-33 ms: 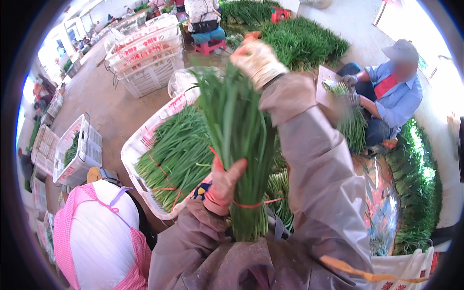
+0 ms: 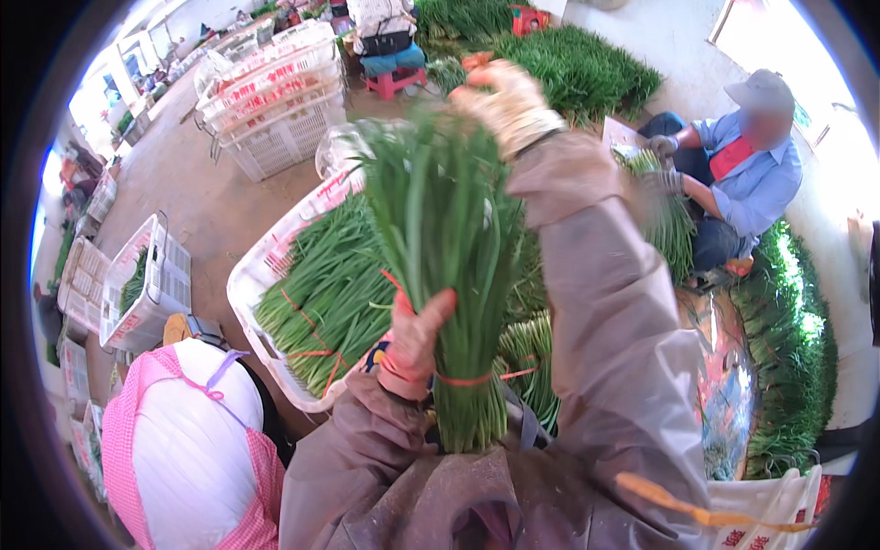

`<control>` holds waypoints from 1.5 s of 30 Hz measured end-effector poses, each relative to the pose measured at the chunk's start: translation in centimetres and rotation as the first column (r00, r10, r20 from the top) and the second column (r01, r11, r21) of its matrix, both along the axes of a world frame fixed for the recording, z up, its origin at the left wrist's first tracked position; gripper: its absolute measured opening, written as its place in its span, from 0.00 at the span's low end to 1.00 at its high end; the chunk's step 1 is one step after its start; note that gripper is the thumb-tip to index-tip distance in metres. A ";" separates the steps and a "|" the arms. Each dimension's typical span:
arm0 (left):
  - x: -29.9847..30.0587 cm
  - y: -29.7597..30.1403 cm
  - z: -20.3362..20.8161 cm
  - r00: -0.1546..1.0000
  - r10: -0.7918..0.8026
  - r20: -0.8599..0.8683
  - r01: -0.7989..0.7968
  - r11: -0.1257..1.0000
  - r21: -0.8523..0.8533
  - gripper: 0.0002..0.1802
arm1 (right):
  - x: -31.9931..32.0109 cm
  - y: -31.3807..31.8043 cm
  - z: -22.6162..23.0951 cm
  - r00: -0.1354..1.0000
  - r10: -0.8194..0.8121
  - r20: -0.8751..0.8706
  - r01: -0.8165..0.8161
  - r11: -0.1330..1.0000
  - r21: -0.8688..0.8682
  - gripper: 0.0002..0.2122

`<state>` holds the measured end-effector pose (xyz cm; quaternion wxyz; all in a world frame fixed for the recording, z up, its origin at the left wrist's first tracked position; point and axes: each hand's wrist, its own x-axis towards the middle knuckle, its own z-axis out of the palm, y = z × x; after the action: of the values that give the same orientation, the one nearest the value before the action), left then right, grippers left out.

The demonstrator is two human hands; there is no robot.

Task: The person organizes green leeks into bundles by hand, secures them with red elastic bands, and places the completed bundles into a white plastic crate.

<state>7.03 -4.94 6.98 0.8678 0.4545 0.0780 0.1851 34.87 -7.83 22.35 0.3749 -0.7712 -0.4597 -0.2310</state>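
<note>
A tied bunch of garlic chives (image 2: 454,302) stands upright in front of me, with a red band round its lower part and its cut ends down near my lap. My left hand (image 2: 414,339) is closed round the bunch just above the band, thumb across the front. Beyond the leaf tips, my gloved right hand (image 2: 509,103) is raised, blurred by motion; its fingers look apart, and I see nothing in them. Left of the bunch, a white crate (image 2: 240,289) holds tied chives (image 2: 321,293). More banded chives (image 2: 530,357) lie partly hidden behind the held bunch.
Stacked white crates (image 2: 284,137) stand at the far left, with another crate (image 2: 174,275) nearer. A person in a pink apron (image 2: 197,440) bends close on my left. At right, a seated person (image 2: 747,183) handles chives. Chive heaps (image 2: 587,73) line the back and right side.
My right hand has shifted slightly right, and its fingers look more spread. The chive bunch and my left hand have moved a little to the left.
</note>
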 end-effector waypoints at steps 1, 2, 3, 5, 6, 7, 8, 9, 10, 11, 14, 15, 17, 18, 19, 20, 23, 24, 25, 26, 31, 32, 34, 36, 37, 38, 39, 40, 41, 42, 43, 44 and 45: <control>-0.7 1.1 0.4 0.998 0.047 0.033 -0.043 0.995 -0.088 0.29 | -0.9 -0.7 -0.7 0.996 0.012 -0.083 0.000 0.989 0.147 0.22; -1.2 1.7 1.2 0.993 0.086 0.081 -0.071 0.982 -0.178 0.28 | -2.4 -2.6 -0.5 0.988 0.016 -0.151 0.029 0.958 0.286 0.20; -1.4 2.7 0.7 0.983 0.157 0.092 -0.137 0.972 -0.191 0.26 | -4.2 -5.1 -1.9 0.904 0.299 -0.306 -0.153 0.894 0.421 0.21; -1.5 3.8 0.9 0.985 0.126 0.115 -0.079 0.936 -0.344 0.25 | -8.4 -9.4 -5.1 0.574 0.479 -0.664 -0.116 0.850 0.514 0.27; -1.3 4.3 1.1 0.984 0.115 0.138 -0.049 0.912 -0.408 0.25 | -10.3 -10.6 -7.1 0.359 0.381 -0.852 0.011 0.911 0.412 0.31; -0.6 4.6 0.5 0.973 0.196 0.124 -0.133 0.908 -0.397 0.24 | -13.3 -10.9 -10.1 0.260 0.443 -0.858 -0.087 0.896 0.436 0.36; -0.1 4.4 0.9 0.974 0.197 0.113 -0.150 0.932 -0.329 0.23 | -16.2 -11.1 -13.3 0.150 0.479 -0.865 -0.179 0.874 0.452 0.40; 0.6 4.0 1.0 0.966 0.247 0.072 -0.216 0.932 -0.291 0.22 | -19.2 -10.9 -16.2 0.035 0.494 -0.869 -0.275 0.841 0.467 0.45; 1.6 3.6 0.6 0.957 0.287 0.039 -0.268 0.928 -0.258 0.22 | -20.9 -10.0 -19.6 0.111 0.534 -0.838 -0.352 0.810 0.469 0.47; 1.5 4.1 0.4 0.958 0.287 0.015 -0.278 0.941 -0.192 0.22 | -21.1 -8.7 -20.7 0.070 0.496 -0.866 -0.318 0.834 0.452 0.49; 1.6 5.6 -0.6 0.978 0.197 -0.071 -0.200 0.979 -0.043 0.24 | -20.4 -7.7 -21.1 -0.279 0.468 -0.839 -0.213 0.822 0.529 0.42; 0.9 6.7 -0.7 0.985 0.123 -0.117 -0.127 0.992 -0.026 0.26 | -19.1 -8.4 -21.2 -0.438 0.439 -0.784 -0.191 0.807 0.559 0.40; -1.4 7.1 -1.2 0.914 0.241 -0.325 -0.221 0.970 0.097 0.31 | -17.0 -10.0 -20.1 -0.727 0.392 -0.564 -0.113 0.741 0.661 0.34; -2.8 7.7 -2.3 0.894 0.314 -0.321 -0.291 0.949 0.119 0.29 | -16.6 -10.5 -19.4 -0.852 0.360 -0.379 -0.039 0.679 0.733 0.31; -3.7 7.5 -3.2 0.917 0.262 -0.301 -0.252 0.965 0.072 0.29 | -16.3 -11.6 -20.7 -0.877 0.389 -0.281 0.088 0.706 0.703 0.30; -4.5 6.9 -4.0 0.937 0.210 -0.279 -0.212 0.977 0.026 0.28 | -16.1 -12.6 -23.0 -0.887 0.425 -0.181 0.212 0.724 0.656 0.29; -5.8 1.7 -8.7 0.974 -0.016 -0.225 -0.027 0.982 -0.185 0.30 | -17.7 -14.6 -28.0 -0.823 0.566 -0.058 0.381 0.624 0.683 0.28; -5.8 -0.1 -8.0 0.954 -0.009 -0.299 -0.014 0.997 -0.075 0.31 | -17.7 -14.9 -28.9 -0.813 0.575 -0.086 0.369 0.625 0.688 0.28; -5.8 -1.0 -8.2 0.957 -0.146 -0.251 0.103 0.979 -0.177 0.33 | -18.4 -14.7 -26.4 -0.819 0.559 -0.130 0.259 0.561 0.786 0.29; -6.0 -1.6 -8.5 0.945 -0.261 -0.199 0.205 0.942 -0.264 0.36 | -19.0 -14.5 -23.1 -0.737 0.549 -0.395 0.009 0.593 0.805 0.31; -0.9 -2.2 -6.6 0.861 -0.411 0.301 0.508 0.732 -0.454 0.48 | -20.9 -15.2 -23.7 -0.865 0.392 -0.314 -0.044 0.564 0.825 0.31; -0.7 -2.4 -6.3 0.915 -0.286 0.284 0.399 0.744 -0.536 0.50 | -21.2 -15.6 -24.2 -0.882 0.360 -0.303 -0.053 0.564 0.824 0.31; -1.1 -1.4 -6.3 0.940 -0.233 0.248 0.338 0.729 -0.596 0.41 | -19.5 -16.5 -25.4 -0.791 0.271 -0.548 -0.187 0.746 0.639 0.30; -2.2 0.0 -6.2 0.971 -0.169 0.171 0.237 0.787 -0.570 0.35 | -17.5 -16.7 -21.9 -0.387 0.049 -0.921 -0.511 0.820 0.258 0.28; -2.4 0.2 -6.0 0.978 -0.152 0.143 0.206 0.805 -0.556 0.32 | -16.3 -17.4 -23.4 -0.237 0.081 -0.968 -0.547 0.812 0.202 0.25; -2.5 0.0 -5.8 0.984 -0.118 0.136 0.171 0.848 -0.502 0.32 | -14.7 -18.9 -24.1 -0.033 0.093 -0.995 -0.562 0.822 0.096 0.22; -3.0 0.0 -5.9 0.991 -0.066 0.120 0.113 0.891 -0.440 0.31 | -14.5 -18.1 -21.8 0.153 0.089 -0.984 -0.495 0.869 0.001 0.20; -2.9 -0.3 -6.0 0.993 -0.031 0.113 0.072 0.921 -0.384 0.30 | -14.1 -17.2 -19.1 0.143 0.197 -0.970 -0.384 0.914 0.129 0.18; -2.8 -0.7 -5.5 0.994 -0.015 0.108 0.057 0.919 -0.390 0.31 | -13.8 -16.4 -17.1 0.194 0.218 -0.956 -0.258 0.952 0.165 0.17; -2.8 -0.6 -5.5 0.994 -0.026 0.105 0.062 0.932 -0.356 0.31 | -14.0 -14.7 -14.6 0.379 0.256 -0.889 -0.206 0.960 0.189 0.17; -2.7 -0.7 -5.4 0.994 -0.040 0.106 0.073 0.942 -0.327 0.32 | -13.4 -13.5 -13.5 0.596 0.349 -0.723 -0.248 0.937 0.248 0.14; -2.7 -0.6 -5.2 0.994 -0.043 0.103 0.072 0.954 -0.292 0.32 | -13.7 -11.6 -10.7 0.795 0.411 -0.446 -0.352 0.912 0.213 0.13; -2.7 -0.7 -5.4 0.991 -0.068 0.117 0.102 0.944 -0.315 0.33 | -14.4 -10.3 -8.0 0.843 0.393 -0.369 -0.381 0.918 0.106 0.14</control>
<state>4.34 -5.61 1.56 0.9401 0.3003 0.0418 0.1558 20.51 -18.13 14.35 0.5070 -0.6872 -0.5204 -0.0023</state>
